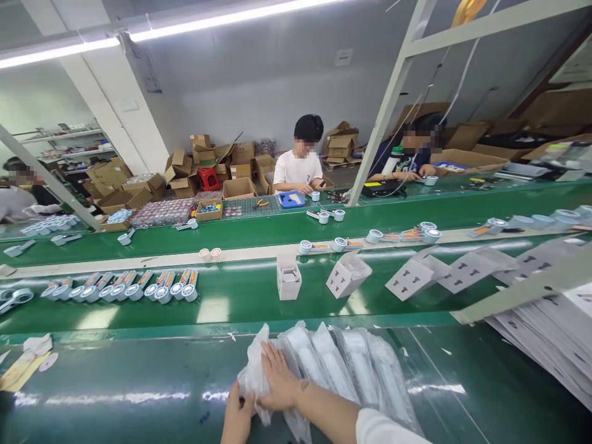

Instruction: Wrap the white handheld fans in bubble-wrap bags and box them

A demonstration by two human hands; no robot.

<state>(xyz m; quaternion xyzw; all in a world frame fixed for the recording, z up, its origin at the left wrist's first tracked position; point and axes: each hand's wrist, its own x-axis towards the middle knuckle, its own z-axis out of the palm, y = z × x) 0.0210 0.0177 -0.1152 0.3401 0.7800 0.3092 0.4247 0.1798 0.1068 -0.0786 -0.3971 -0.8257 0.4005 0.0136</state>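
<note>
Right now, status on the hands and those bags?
Left hand pinches the end bag by its edge; right hand flat on it, fingers spread. Other bagged pieces lie in a row beside, touching. White cartons sit beyond on the belt, apart.

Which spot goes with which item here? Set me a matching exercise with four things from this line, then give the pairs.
Things:
1. clear bags
2. open white box
3. red stool
4. blue tray

Places:
A. among the cardboard boxes at the back
B. under the right hand, at the near edge
C. in front of the person in the white shirt
D. upright on the green belt

Pairs: 1-B, 2-D, 3-A, 4-C
</note>
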